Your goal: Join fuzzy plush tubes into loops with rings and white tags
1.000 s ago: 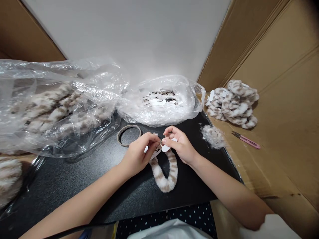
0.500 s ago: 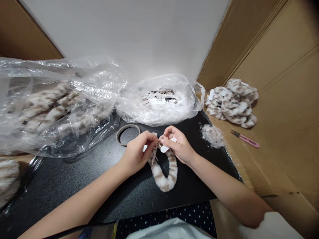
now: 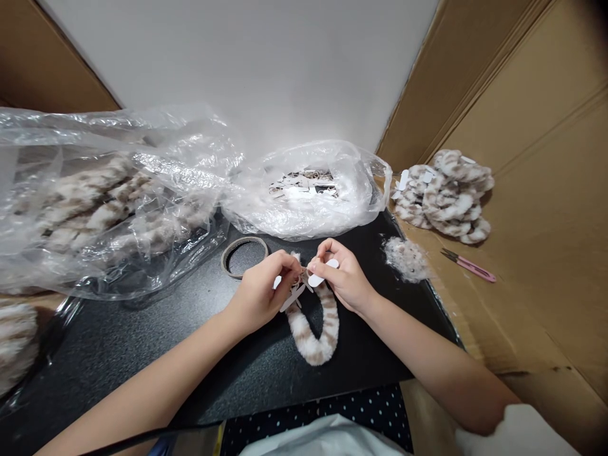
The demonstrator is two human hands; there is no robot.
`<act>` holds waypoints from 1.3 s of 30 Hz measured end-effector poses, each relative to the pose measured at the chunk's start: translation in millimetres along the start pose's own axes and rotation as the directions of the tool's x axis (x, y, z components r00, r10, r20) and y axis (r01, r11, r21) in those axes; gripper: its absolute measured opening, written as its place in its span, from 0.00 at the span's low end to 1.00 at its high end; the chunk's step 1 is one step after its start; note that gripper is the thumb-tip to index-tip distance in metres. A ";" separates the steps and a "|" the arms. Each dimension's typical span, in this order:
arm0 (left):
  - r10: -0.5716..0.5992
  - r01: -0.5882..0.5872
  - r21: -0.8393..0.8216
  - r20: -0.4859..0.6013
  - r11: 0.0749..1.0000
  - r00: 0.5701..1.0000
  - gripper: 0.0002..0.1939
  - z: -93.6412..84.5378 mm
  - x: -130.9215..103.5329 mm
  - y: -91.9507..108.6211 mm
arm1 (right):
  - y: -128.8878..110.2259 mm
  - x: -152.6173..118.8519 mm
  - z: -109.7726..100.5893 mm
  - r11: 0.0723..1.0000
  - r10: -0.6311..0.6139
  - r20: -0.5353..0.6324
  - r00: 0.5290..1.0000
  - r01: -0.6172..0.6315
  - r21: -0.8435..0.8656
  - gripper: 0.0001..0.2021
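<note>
Striped fluffy loop (image 3: 314,349) lay on the black table (image 3: 190,354), on the person's side of both hands, its long axis running toward the body.
The left hand (image 3: 265,285) pinched a few stringed tags (image 3: 292,298) by the loop's far left end; the right hand (image 3: 348,278), fingers narrowed, pinched a white tag (image 3: 314,280) over the far right end. Neither was clearly nearer.

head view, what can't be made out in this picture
All in the head view:
Upper part of the striped plush loop: mostly hidden behind the left hand and right hand.
Grip point on the white tags: hidden inside the left hand.
Count of plush pieces in the left plastic bag: blurred by creases and glare.
Plush piece at far left: cut off by the picture's edge.
</note>
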State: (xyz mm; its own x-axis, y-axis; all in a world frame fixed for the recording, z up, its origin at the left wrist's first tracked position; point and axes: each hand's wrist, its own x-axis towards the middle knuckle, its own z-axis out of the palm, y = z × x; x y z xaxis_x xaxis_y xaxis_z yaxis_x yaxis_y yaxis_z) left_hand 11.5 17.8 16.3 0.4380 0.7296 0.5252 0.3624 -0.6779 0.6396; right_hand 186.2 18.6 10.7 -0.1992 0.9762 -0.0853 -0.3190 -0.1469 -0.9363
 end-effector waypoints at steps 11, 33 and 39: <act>0.038 -0.039 0.076 0.014 0.996 0.999 0.07 -2.1 1.9 2.5 | -0.4 -0.3 2.5 0.998 0.047 -0.005 0.999 -0.047 0.037 0.18; -0.122 0.117 -0.105 -0.040 0.988 0.992 0.06 2.7 -1.6 2.9 | -6.8 -0.5 2.9 0.989 0.111 0.032 0.993 -0.114 0.094 0.22; -0.129 0.123 -0.106 -0.050 0.987 0.990 0.06 3.6 -2.8 1.4 | -7.8 -0.6 3.9 0.987 0.115 0.025 0.993 -0.117 0.106 0.23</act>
State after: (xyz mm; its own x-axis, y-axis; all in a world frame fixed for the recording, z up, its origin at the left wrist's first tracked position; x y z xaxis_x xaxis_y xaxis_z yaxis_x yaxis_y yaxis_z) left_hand 13.7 14.5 13.7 0.3461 0.8145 0.4657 0.3247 -0.5696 0.7550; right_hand 185.2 18.5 19.4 -0.2573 0.9486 -0.1842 -0.3902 -0.2764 -0.8783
